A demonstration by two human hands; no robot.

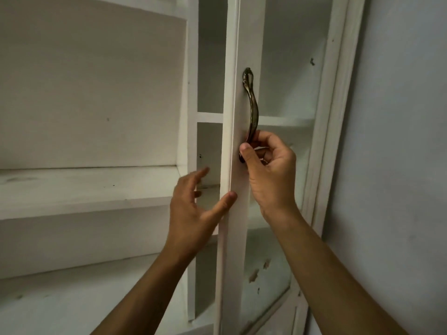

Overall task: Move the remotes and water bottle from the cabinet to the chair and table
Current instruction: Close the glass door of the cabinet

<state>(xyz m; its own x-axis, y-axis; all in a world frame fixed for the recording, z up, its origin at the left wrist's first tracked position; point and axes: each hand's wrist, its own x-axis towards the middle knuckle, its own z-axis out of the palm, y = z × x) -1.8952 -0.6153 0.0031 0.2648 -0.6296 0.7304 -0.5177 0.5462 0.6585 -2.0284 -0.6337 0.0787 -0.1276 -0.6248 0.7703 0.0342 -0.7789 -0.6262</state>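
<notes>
Both hands work the cabinet (192,68) door (236,238): the right hand (268,170) curls its fingers round the metal handle (251,105), apparently to swing it, the open left hand (193,211) steadies the edge by thumb, and no remotes or bottle show on the visible shelves (84,189).

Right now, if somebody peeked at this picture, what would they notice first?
In the middle, the right hand grips the lower end of a dark, curvy metal handle on the white cabinet door. Just lower left, the left hand is spread open, its thumb touching the door's edge. White shelves stretch across the left side.
</notes>
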